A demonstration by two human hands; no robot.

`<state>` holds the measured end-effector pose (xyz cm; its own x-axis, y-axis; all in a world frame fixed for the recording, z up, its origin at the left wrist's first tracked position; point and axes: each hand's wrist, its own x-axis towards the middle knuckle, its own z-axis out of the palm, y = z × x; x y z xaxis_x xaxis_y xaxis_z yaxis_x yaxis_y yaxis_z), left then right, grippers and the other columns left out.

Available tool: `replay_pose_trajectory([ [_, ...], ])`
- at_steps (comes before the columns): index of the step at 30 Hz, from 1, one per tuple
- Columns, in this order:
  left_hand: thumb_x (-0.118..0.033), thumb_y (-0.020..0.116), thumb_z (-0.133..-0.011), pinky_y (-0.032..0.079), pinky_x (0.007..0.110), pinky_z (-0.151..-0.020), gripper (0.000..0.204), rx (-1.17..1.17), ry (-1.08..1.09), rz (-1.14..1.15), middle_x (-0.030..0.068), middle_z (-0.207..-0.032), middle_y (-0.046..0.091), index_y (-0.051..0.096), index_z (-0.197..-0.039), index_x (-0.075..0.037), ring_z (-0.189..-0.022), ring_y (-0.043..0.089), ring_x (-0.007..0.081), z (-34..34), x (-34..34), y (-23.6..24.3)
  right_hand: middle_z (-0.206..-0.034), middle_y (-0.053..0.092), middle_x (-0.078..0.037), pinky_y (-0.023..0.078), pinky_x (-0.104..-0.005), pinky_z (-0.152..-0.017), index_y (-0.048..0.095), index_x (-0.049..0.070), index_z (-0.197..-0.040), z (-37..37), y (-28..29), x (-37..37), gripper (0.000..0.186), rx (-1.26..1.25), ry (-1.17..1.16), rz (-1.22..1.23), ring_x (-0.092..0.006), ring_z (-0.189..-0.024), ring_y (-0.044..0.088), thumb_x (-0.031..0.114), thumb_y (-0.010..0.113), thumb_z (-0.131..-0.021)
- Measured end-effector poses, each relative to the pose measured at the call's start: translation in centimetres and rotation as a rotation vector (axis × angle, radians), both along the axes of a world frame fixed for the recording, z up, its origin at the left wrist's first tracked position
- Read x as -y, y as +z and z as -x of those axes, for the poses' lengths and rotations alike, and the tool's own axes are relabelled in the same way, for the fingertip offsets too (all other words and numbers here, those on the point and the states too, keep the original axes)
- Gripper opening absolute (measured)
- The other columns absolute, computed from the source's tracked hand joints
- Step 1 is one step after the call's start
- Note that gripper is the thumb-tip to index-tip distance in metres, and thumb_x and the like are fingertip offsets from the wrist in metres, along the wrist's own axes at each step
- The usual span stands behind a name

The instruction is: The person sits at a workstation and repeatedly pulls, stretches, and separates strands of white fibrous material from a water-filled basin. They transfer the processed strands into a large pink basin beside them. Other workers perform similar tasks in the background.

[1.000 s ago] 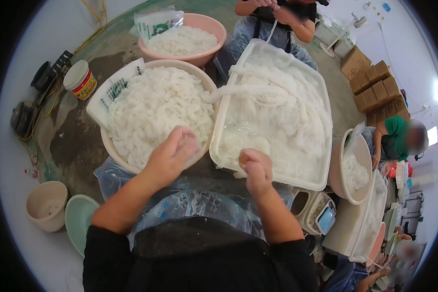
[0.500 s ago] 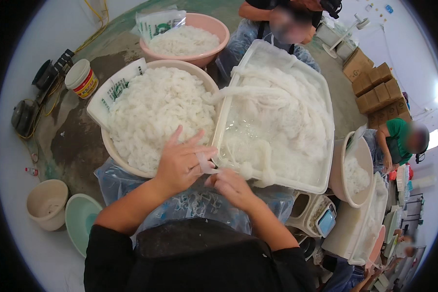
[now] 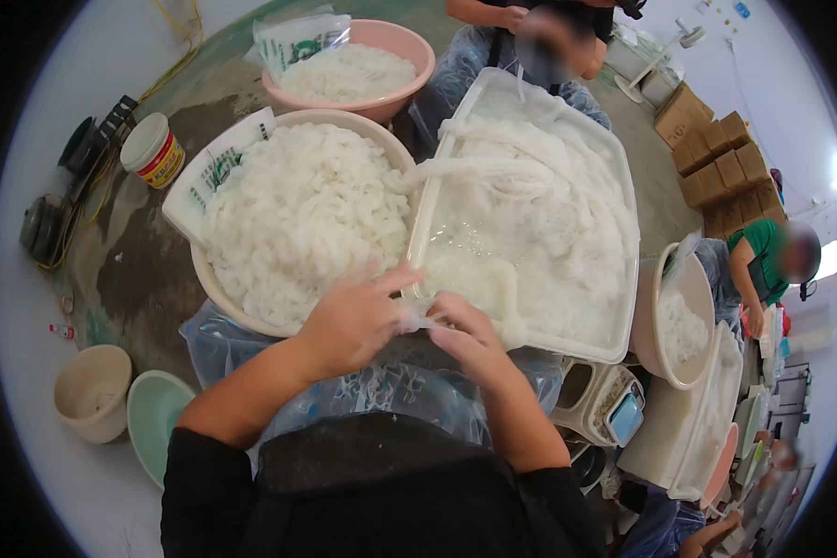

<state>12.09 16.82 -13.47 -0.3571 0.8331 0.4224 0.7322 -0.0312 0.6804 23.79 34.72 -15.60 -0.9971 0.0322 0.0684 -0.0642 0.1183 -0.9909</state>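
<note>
Between my two hands, at the near left corner of the white tray (image 3: 634, 242), a wet, translucent white strand (image 3: 416, 316), resembling sausage casing, is stretched short. My left hand (image 3: 353, 321) grips one end, with its forefinger pointing out over the rim. Pinched in the fingers of my right hand (image 3: 467, 337) is the other end; the exact grip is blurred. Left of the tray, a heap of similar white strands (image 3: 307, 214) fills a cream basin (image 3: 205, 270). More strands (image 3: 549, 186) lie in the tray's shallow water, and one thick bundle crosses to the basin.
A pink basin (image 3: 426, 70) of white strands stands behind. Beyond the tray sits a co-worker (image 3: 493, 14); another in green (image 3: 758, 260) is at the right. A lidded bucket (image 3: 152, 149), a beige basin (image 3: 93, 395), a green basin (image 3: 153, 418) and cartons (image 3: 716, 167) stand around.
Both hands have moved slightly to the right. The strand that ran across my left fingers is now drawn between the two hands, and my right fingers have lifted and turned.
</note>
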Motion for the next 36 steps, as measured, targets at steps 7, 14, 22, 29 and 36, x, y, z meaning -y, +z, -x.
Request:
replay_pose_trajectory([
  [7,-0.02,0.037,-0.1,0.045,0.033,-0.087,0.017,0.94,-0.028,-0.237,0.0168,-0.1,0.061,0.046,-0.097,-0.006,-0.11,0.057,0.0255,-1.0,-0.3,0.0,-0.086,0.051,-0.014,0.044,-0.0399,-0.069,0.052,0.004,-0.085,0.8,0.4,-0.8,0.022,-0.052,0.018,-0.581,-0.0333,-0.078,0.054,0.021,0.06,-0.075],
  [14,-0.026,0.04,-0.098,0.038,0.023,-0.054,0.022,1.418,-0.042,0.045,0.018,-0.086,0.063,0.047,-0.089,-0.007,-0.054,0.043,0.014,2.3,0.4,-0.1,-0.067,0.052,-0.018,0.041,-0.0444,-0.061,0.052,0.002,-0.068,0.3,-0.9,-0.2,0.018,-0.144,-0.095,-0.517,-0.0389,-0.068,0.051,0.017,0.044,-0.075],
  [22,-0.021,0.049,-0.093,0.045,0.03,-0.086,0.034,1.245,-0.038,0.246,0.0127,-0.113,0.059,0.052,-0.122,-0.003,-0.099,0.056,0.0139,-0.7,-2.4,-4.9,-0.084,0.051,-0.015,0.04,-0.04,-0.075,0.055,0.002,-0.08,0.3,-1.3,0.1,0.017,-0.304,0.162,-0.531,-0.0342,-0.083,0.049,0.018,0.054,-0.075],
  [29,-0.023,0.054,-0.09,0.047,0.028,-0.081,0.03,1.256,0.146,0.344,0.01,-0.106,0.063,0.065,-0.107,0.0,-0.095,0.059,0.0152,0.8,-1.4,-10.6,-0.124,0.047,-0.016,0.036,-0.038,-0.098,0.054,0.0,-0.113,-3.6,-7.9,0.8,0.043,0.217,-0.014,-0.614,-0.0317,-0.116,0.045,0.02,0.063,-0.076],
  [36,-0.019,0.063,-0.086,0.046,0.027,-0.08,0.025,1.115,0.198,0.412,0.0077,-0.098,0.066,0.066,-0.099,0.003,-0.091,0.059,0.0129,-1.8,-3.2,-11.2,-0.121,0.047,-0.013,0.037,-0.0354,-0.097,0.05,-0.002,-0.121,-3.6,-12.2,1.7,0.045,0.088,0.068,-0.114,-0.0251,-0.116,0.046,0.019,0.061,-0.082],
])
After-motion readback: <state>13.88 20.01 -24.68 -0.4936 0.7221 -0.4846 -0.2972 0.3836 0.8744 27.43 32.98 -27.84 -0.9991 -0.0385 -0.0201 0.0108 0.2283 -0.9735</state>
